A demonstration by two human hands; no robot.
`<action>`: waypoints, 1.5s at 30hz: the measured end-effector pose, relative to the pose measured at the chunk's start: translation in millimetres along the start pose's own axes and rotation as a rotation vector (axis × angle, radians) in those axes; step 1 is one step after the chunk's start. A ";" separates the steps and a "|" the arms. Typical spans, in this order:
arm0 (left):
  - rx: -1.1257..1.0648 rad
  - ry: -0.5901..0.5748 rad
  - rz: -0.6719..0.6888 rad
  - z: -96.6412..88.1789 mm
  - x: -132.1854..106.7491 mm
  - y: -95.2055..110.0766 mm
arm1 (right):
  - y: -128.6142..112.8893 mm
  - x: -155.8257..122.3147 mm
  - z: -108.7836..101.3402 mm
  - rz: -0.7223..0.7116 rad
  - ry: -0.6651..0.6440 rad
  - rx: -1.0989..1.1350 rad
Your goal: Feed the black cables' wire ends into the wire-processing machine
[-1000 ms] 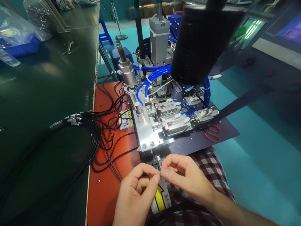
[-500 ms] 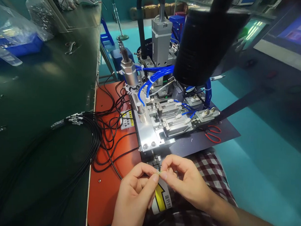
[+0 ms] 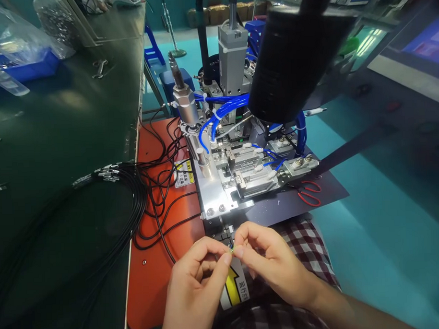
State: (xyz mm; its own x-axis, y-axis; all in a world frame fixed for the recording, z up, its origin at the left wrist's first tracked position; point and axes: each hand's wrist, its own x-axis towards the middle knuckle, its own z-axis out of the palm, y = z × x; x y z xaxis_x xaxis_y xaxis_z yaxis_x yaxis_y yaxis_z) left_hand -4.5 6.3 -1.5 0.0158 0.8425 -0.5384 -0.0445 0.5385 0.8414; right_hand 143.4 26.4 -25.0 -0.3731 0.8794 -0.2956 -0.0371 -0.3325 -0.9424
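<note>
My left hand (image 3: 198, 285) and my right hand (image 3: 269, 261) meet at their fingertips just in front of the machine. Both pinch the tip of a thin black cable (image 3: 164, 243), where a tiny greenish wire end (image 3: 232, 251) shows between the thumbs and forefingers. The cable runs left from my left hand across the orange base plate (image 3: 155, 282). Just beyond my fingers stands a metal fixture (image 3: 220, 183) with clamps, blue air hoses and a pneumatic cylinder.
A bundle of black cables (image 3: 134, 196) with metal ends lies on the dark green bench (image 3: 60, 141) to the left. Red scissors (image 3: 309, 192) lie on a dark mat right of the fixture. A large black cylinder (image 3: 291, 51) hangs overhead. A blue bin (image 3: 25, 65) sits far left.
Both hands stay pinched together on the cable tip, shifting only slightly toward the fixture. Nothing else has moved.
</note>
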 end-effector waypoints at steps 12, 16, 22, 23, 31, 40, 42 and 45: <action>-0.077 -0.081 -0.070 -6.3 8.4 -5.4 | 8.4 0.7 -0.1 -0.012 0.106 -0.171; -0.051 -0.099 -0.060 -4.8 7.4 -3.9 | 6.5 -1.7 1.0 -0.187 0.106 -0.323; 0.063 0.029 0.174 0.4 3.3 -5.7 | 4.0 3.5 2.7 -0.045 0.063 -0.135; 0.113 0.036 0.262 0.2 4.0 -6.7 | 4.6 4.5 2.3 0.003 0.039 -0.072; 0.286 -0.028 0.526 -5.7 14.8 -10.5 | -0.2 5.5 -5.2 0.105 -0.029 0.109; 0.450 -0.127 0.585 -8.5 17.0 -10.3 | 2.9 3.7 -6.0 0.134 -0.022 0.098; 0.554 -0.070 0.617 -8.8 18.3 -9.5 | 3.8 5.5 -8.5 0.116 0.021 0.093; 0.712 0.022 0.755 -12.5 22.6 -10.2 | 3.9 12.1 -13.3 0.074 0.097 0.033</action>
State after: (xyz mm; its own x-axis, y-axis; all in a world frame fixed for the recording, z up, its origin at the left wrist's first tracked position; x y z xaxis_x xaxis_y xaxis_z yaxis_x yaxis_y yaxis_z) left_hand -16.2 19.7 -22.9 0.2108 0.9666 0.1457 0.5655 -0.2421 0.7884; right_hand 151.1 40.2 -34.4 -0.2841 0.8804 -0.3796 -0.0436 -0.4074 -0.9122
